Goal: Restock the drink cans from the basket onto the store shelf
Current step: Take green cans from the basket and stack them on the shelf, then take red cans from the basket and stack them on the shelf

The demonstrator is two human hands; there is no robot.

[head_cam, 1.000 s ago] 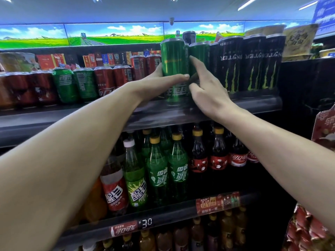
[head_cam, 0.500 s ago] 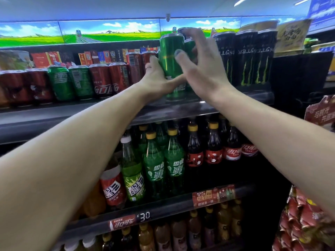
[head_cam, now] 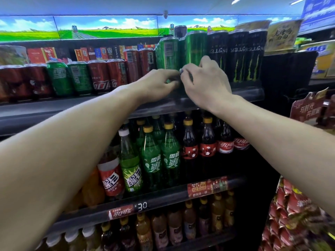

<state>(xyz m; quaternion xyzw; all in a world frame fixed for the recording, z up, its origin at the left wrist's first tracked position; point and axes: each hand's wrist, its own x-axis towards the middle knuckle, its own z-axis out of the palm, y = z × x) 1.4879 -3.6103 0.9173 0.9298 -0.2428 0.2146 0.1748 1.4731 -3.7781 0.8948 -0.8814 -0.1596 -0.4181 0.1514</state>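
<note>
Both hands, left point(head_cam: 159, 82) and right point(head_cam: 204, 78), curl low around green cans point(head_cam: 169, 53) on the shelf point(head_cam: 244, 93); a nudge could topple neighbours

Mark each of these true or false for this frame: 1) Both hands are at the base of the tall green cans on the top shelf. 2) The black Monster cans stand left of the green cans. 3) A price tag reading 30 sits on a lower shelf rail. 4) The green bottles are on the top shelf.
1) True: the left hand and right hand meet at the foot of the tall green cans on the top shelf.
2) False: the black Monster cans stand to the right of the green cans.
3) True: the price tag reads 30.
4) False: the green bottles stand one shelf below the cans.
</note>
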